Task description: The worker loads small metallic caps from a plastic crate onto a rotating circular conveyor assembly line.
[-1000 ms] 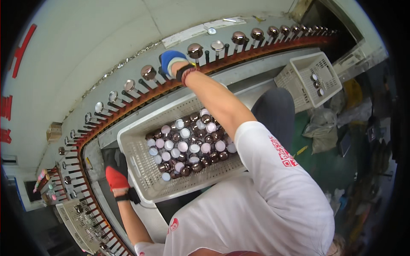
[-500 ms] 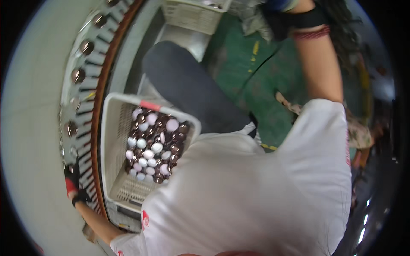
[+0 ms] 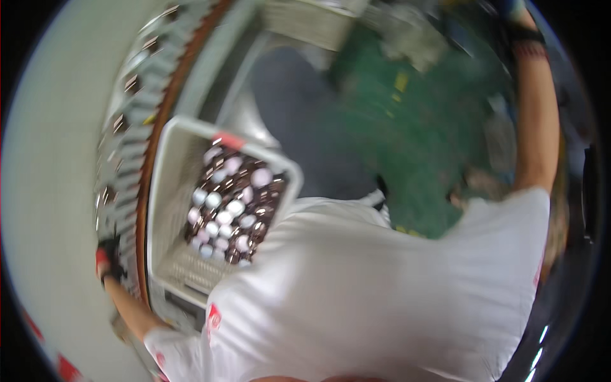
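Observation:
My left hand [image 3: 109, 258], in a black and red glove, is at the lower end of a slotted rack or conveyor [image 3: 143, 184] along the left side. Blur hides its fingers and anything in them. Shiny brown round pieces [image 3: 132, 84] sit spaced along this row. Far out at the upper right is my right hand [image 3: 517, 18], gloved with a dark wrist band and cut off by the picture's dark rim. Its fingers do not show.
A pale plastic crate [image 3: 156, 191] beside the row holds many round pieces [image 3: 224, 218], brown, white and pinkish. Another pale crate [image 3: 309, 24] stands beyond my grey-clad leg [image 3: 299, 121]. Crumpled pale sheeting [image 3: 414, 38] lies on the green floor [image 3: 375, 127].
My right arm has swung outward to the right, toward the picture's rim. My left hand stays beside the row. The view has shifted slightly and is more blurred.

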Demonstrator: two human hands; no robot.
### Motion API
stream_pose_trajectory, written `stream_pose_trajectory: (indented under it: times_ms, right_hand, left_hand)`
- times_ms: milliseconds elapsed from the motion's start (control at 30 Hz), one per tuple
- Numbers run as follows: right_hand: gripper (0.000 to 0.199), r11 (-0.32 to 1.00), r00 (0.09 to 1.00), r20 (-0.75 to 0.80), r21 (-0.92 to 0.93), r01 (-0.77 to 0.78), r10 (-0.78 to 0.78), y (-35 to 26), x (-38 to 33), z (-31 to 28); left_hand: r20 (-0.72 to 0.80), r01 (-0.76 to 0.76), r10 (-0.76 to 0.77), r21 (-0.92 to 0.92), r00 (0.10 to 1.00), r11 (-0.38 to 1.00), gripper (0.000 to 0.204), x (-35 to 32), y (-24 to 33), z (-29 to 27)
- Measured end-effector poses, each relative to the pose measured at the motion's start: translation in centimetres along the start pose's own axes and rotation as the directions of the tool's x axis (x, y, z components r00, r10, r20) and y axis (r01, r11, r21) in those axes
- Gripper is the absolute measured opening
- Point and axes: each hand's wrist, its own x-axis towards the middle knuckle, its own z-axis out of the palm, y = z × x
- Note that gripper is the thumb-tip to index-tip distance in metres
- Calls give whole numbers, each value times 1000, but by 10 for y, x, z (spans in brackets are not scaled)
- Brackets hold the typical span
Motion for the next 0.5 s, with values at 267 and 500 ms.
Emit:
stream_pose_trajectory:
  times_ms: [267, 500]
  right_hand:
    - [53, 738, 997, -66, 671, 72, -37, -271, 214, 110]
    - [68, 834, 979, -65, 515, 201, -196, -393, 432, 231]
  left_hand:
    - [-199, -229, 221, -21, 955, 973, 35, -72, 47, 49]
    - [-272, -310, 214, -391, 938, 867, 63, -16, 90, 0]
